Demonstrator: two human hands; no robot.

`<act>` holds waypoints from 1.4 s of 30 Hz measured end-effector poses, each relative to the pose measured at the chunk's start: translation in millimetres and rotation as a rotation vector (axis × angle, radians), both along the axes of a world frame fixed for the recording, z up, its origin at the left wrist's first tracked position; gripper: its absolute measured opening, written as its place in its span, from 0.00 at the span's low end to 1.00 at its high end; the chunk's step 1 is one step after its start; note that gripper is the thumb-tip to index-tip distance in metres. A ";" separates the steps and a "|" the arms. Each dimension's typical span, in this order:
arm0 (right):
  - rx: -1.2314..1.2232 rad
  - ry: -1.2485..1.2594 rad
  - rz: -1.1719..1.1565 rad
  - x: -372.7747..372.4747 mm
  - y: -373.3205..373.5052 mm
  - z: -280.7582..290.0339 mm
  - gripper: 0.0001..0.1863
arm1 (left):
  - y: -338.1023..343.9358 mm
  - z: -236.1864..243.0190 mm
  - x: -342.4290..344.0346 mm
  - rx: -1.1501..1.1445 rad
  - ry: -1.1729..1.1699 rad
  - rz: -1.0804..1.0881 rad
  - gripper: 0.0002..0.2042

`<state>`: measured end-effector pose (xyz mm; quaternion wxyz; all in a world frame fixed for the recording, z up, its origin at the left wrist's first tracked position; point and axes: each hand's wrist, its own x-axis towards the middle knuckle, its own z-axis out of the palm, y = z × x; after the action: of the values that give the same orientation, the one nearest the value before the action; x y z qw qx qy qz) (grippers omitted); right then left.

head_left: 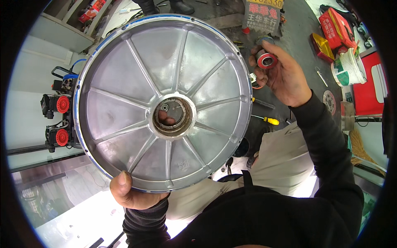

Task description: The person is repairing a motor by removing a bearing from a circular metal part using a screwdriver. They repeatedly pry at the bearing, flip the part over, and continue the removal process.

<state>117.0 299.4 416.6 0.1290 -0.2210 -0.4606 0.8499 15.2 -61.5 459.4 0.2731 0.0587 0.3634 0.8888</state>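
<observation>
A large round ribbed metal cover (120,78), like a hub motor's side plate, is held up in front of me. My left hand (134,194) grips its lower left rim, thumb on the near face. Fingertips show through the bore of the central hub (188,128), behind the cover. My right hand (285,74) is at the upper right, apart from the cover. Between its thumb and fingers is a ball bearing (260,61) with a red seal, its ring face toward me.
On the dark floor at right lie a yellow-handled screwdriver (271,121) and a brake disc (329,102). A white bucket (347,68) and a red bag (337,29) stand farther right. An air compressor with red round parts (62,104) is at left. Another person's shoes (182,7) show at the top.
</observation>
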 end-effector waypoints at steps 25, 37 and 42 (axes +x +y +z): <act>1.258 -0.669 0.988 -43.1 -10.9 -244.0 0.27 | 0.1 14.8 -47.3 -0.298 0.081 0.495 0.28; 1.228 -0.316 0.889 -46.4 -130.4 -382.3 0.27 | -39.6 -4.7 -52.5 -0.410 -0.163 0.487 0.25; 1.366 -0.425 1.123 -63.2 -101.8 -391.9 0.21 | -49.8 -6.6 -58.1 -0.451 -0.134 0.554 0.24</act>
<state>53.9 197.6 24.8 -0.2890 0.0083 -0.9181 0.2712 -43.0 -111.3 452.7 0.0512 -0.1620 0.5338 0.8284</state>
